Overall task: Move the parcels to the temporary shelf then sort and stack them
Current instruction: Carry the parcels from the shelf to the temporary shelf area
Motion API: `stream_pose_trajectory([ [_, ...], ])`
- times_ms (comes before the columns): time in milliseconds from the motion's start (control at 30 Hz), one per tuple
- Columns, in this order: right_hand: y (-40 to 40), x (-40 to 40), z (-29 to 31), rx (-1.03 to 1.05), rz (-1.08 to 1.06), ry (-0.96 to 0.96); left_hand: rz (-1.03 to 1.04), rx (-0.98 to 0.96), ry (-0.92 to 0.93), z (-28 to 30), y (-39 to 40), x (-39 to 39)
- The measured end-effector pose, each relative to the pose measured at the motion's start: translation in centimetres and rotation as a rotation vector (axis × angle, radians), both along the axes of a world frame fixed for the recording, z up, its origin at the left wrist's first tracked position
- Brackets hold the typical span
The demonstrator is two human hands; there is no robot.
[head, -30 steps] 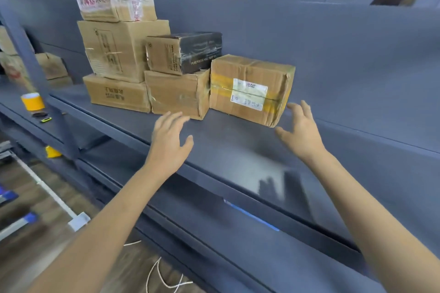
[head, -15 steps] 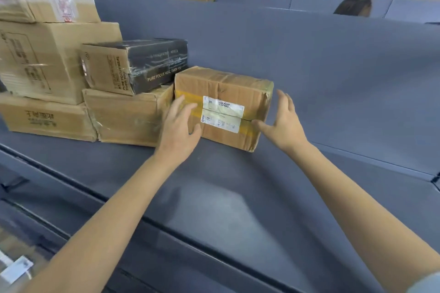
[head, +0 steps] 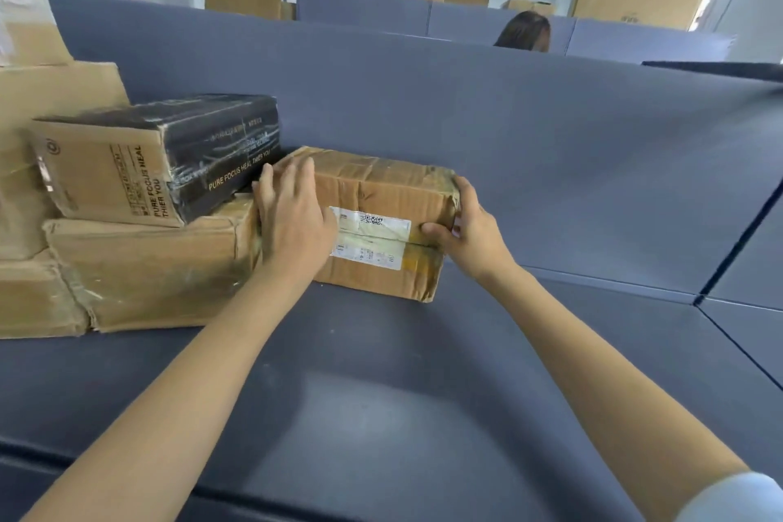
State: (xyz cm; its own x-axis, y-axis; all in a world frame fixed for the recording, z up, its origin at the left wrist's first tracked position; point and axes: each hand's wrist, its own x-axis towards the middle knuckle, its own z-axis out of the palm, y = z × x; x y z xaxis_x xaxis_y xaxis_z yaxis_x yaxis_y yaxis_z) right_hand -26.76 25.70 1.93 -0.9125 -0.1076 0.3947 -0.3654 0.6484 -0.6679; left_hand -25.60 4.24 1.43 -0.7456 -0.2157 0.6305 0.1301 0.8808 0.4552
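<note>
We had the labelled parcel (head: pixel 381 199) between our hands: left hand (head: pixel 292 220) flat at 9 o'clock, right hand (head: pixel 470 233) gripping at 3.

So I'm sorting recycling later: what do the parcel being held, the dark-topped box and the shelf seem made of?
Labelled parcel: brown corrugated cardboard, creased, with glossy clear and yellow tape and a paper label. Dark-topped box: printed cardboard, black and brown, under shiny wrinkled plastic film or tape. Shelf: smooth grey-blue board with a dull sheen; painted metal or laminate, I cannot tell which.
</note>
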Motion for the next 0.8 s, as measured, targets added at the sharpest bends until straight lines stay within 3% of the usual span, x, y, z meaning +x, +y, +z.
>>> stream_pose_trajectory([
  [100,1.2,1.3,-1.0,-0.067,-0.070,0.084,-0.028,0.078,0.185,0.0,0.1,0.7],
  [167,3.3,2.7,-1.8,-0.081,-0.110,0.165,-0.149,0.173,0.382,-0.5,0.5,1.5],
  [233,5.9,4.3,-2.4,-0.094,-0.074,0.218,-0.273,0.308,0.450,-0.5,1.4,2.5],
  [300,8.1,6.1,-2.8,-0.103,-0.016,0.248,-0.300,0.452,0.385,-0.4,2.6,3.0],
  [433,9.6,8.9,-3.3,-0.280,-0.012,0.193,-0.306,0.785,0.028,0.1,3.5,3.0],
  [600,9.4,8.3,-3.4,-0.555,-0.080,0.085,-0.517,0.809,-0.217,-1.5,5.1,3.4],
  [800,10.4,8.5,-3.1,-0.376,-0.195,0.101,-0.599,0.766,-0.295,-2.4,5.7,3.8],
])
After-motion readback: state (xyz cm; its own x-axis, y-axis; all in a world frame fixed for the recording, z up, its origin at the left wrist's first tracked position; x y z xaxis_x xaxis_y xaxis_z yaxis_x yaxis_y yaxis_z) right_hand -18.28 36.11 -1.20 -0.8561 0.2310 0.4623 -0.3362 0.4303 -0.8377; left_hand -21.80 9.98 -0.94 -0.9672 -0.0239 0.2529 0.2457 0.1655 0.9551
